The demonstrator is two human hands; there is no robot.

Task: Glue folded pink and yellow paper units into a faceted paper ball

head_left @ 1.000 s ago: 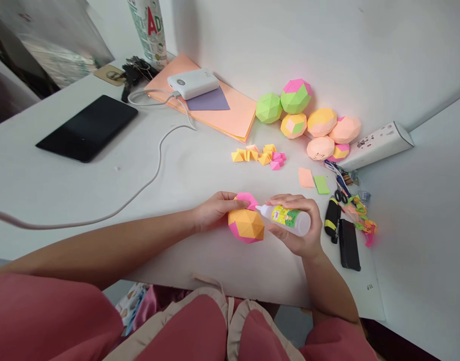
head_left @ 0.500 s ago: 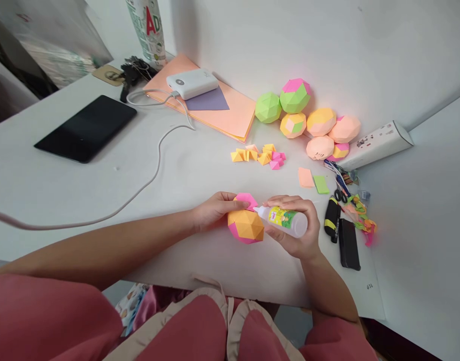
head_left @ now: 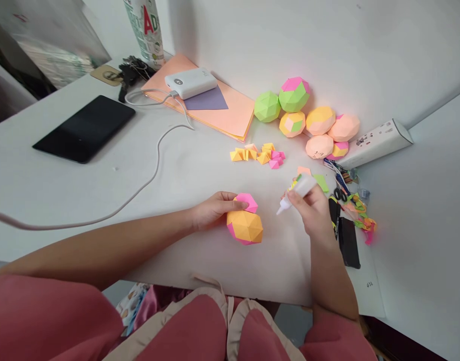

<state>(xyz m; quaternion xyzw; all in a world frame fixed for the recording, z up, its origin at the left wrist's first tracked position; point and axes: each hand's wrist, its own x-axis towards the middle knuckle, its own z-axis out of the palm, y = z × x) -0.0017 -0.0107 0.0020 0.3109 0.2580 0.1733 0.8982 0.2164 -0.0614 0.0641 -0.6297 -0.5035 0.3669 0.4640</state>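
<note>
My left hand (head_left: pixel 215 210) is closed on a faceted paper ball (head_left: pixel 246 226), orange with pink panels. The thumb lies on a pink part (head_left: pixel 248 202) at its top; whether that part is joined to the orange body I cannot tell. In my right hand (head_left: pixel 313 207) is a clear glue bottle (head_left: pixel 302 186) with a yellow and green label. Its white nozzle points down and left, apart from the ball. Beyond the hands lie small folded orange pieces (head_left: pixel 249 153) and folded pink pieces (head_left: pixel 277 159).
Finished-looking paper balls (head_left: pixel 320 121) cluster by the wall near a white box (head_left: pixel 378 144). Scissors (head_left: pixel 340 194), a black phone-like case (head_left: pixel 349 242) and paper scraps (head_left: pixel 359 213) lie right. Leftward are a black tablet (head_left: pixel 86 128), a white power bank (head_left: pixel 191 82) with a cable and orange paper sheets (head_left: pixel 230 118).
My right hand has drawn the glue bottle away from the ball, up and to the right, and turned its nozzle downward. My left hand and the ball have barely moved.
</note>
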